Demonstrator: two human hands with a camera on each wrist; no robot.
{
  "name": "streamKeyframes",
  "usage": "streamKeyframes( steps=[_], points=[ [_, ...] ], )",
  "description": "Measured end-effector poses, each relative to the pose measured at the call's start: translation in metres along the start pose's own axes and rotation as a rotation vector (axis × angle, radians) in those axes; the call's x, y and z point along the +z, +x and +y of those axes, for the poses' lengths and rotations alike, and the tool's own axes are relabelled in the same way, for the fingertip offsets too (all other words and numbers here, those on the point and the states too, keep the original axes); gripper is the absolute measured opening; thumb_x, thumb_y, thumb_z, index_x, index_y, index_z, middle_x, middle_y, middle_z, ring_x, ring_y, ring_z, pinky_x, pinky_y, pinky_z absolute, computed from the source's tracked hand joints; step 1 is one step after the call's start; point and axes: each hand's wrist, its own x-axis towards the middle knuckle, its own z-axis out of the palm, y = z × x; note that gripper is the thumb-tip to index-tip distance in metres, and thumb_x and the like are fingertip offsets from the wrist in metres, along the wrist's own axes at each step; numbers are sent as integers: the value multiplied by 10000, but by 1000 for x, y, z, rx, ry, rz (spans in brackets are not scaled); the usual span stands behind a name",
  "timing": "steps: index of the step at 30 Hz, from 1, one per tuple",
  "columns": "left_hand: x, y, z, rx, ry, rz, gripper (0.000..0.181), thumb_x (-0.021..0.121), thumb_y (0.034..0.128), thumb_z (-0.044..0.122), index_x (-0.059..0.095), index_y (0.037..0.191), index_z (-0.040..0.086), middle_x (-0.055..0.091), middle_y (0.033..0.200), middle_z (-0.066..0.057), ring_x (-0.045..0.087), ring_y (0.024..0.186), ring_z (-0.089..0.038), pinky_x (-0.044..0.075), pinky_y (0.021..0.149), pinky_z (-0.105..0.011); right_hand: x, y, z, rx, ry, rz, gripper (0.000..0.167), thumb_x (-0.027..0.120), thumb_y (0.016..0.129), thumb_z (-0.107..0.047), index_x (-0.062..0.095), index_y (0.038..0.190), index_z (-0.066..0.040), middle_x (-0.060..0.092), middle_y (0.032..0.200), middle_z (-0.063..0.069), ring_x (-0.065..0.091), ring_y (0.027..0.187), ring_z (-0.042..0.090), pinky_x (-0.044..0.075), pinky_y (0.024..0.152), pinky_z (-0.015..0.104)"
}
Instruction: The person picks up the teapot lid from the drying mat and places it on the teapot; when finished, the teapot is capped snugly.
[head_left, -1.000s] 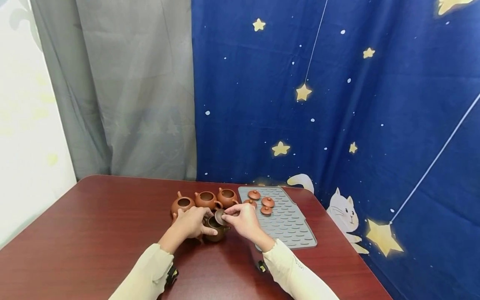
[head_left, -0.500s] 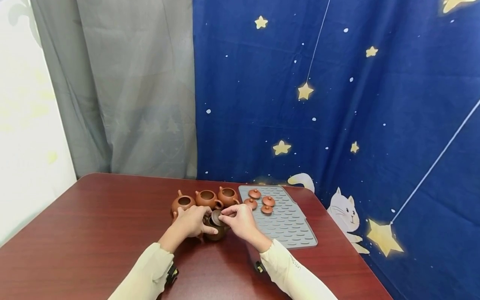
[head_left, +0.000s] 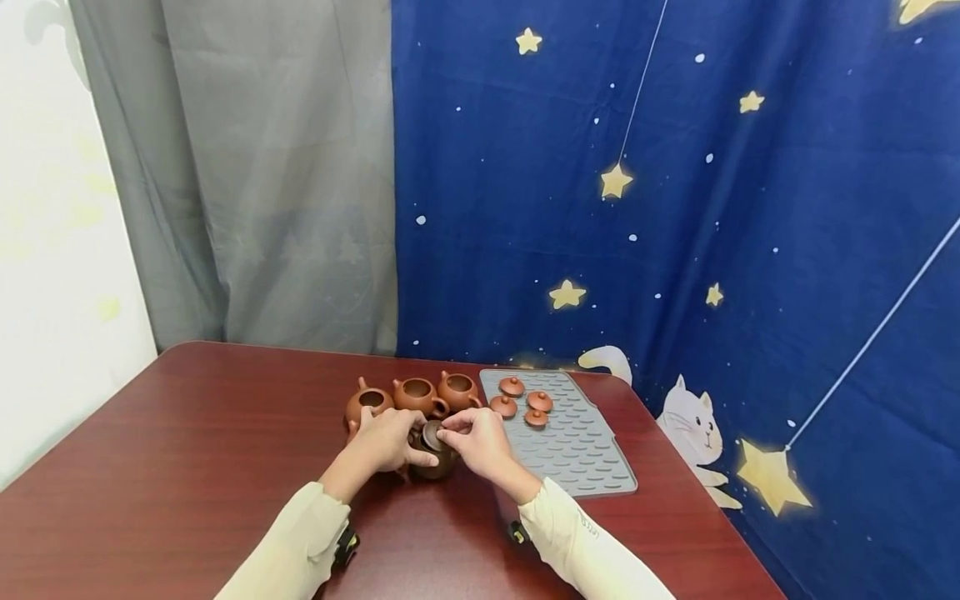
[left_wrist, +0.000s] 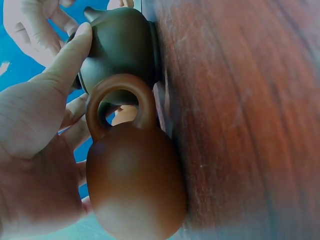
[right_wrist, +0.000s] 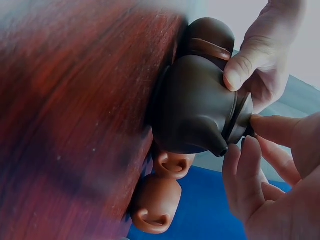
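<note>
A dark brown teapot (head_left: 431, 469) stands upright on the table between my hands, its spout in view in the right wrist view. My left hand (head_left: 386, 439) grips its body, thumb on the near side and fingers behind. With thumb and fingertips my right hand (head_left: 483, 442) pinches the knob of a dark lid (right_wrist: 243, 116). The lid lies over the teapot's mouth; whether it sits fully down I cannot tell. Beside the left hand stands a reddish-brown teapot (left_wrist: 135, 175), its looped handle close to the dark teapot and mostly covered by the hand in the head view.
Three lidless orange-brown teapots, at left (head_left: 369, 400), middle (head_left: 415, 397) and right (head_left: 457, 392), stand behind my hands. On a grey ridged mat (head_left: 577, 458) to the right lie several orange-brown lids (head_left: 539, 402). Curtains hang behind the dark red table (head_left: 225, 433).
My right hand has moved slightly left and brought the dark lid from a tilted position above the opening to lying over the teapot's mouth. The left hand keeps its grip on the teapot.
</note>
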Motion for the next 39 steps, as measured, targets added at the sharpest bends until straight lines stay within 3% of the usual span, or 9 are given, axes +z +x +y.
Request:
streamKeyframes(
  steps=[7, 17, 26, 39],
  points=[
    [-1, 0, 0, -7, 0, 4, 488, 851, 671, 549, 688, 980, 208, 680, 862, 107, 641, 873, -144, 282, 923, -633, 1, 1, 0, -19, -27, -5, 71, 792, 840, -122, 787, 889, -70, 747, 813, 0, 656, 686, 51, 509, 610, 203],
    [2, -4, 1, -8, -29, 5, 459, 865, 669, 524, 689, 961, 216, 665, 828, 128, 639, 858, -132, 285, 922, -629, 5, -1, 3, -24, -65, -12, 89, 801, 835, -139, 792, 898, -76, 745, 819, -15, 643, 691, 35, 496, 603, 186],
    [2, -1, 0, 3, -26, 5, 518, 850, 681, 538, 702, 1040, 195, 722, 1007, 86, 657, 977, -162, 271, 940, -639, 5, 0, 3, -46, -87, 6, 79, 805, 832, -139, 798, 892, -88, 738, 822, -19, 634, 689, 41, 492, 593, 187],
    [-2, -2, -1, 21, -32, -3, 503, 848, 694, 522, 698, 1034, 182, 726, 992, 77, 664, 979, -171, 241, 960, -680, 9, -3, 6, -9, -46, -7, 77, 788, 854, -145, 788, 923, -111, 724, 880, -16, 604, 723, 42, 492, 622, 194]
  ],
)
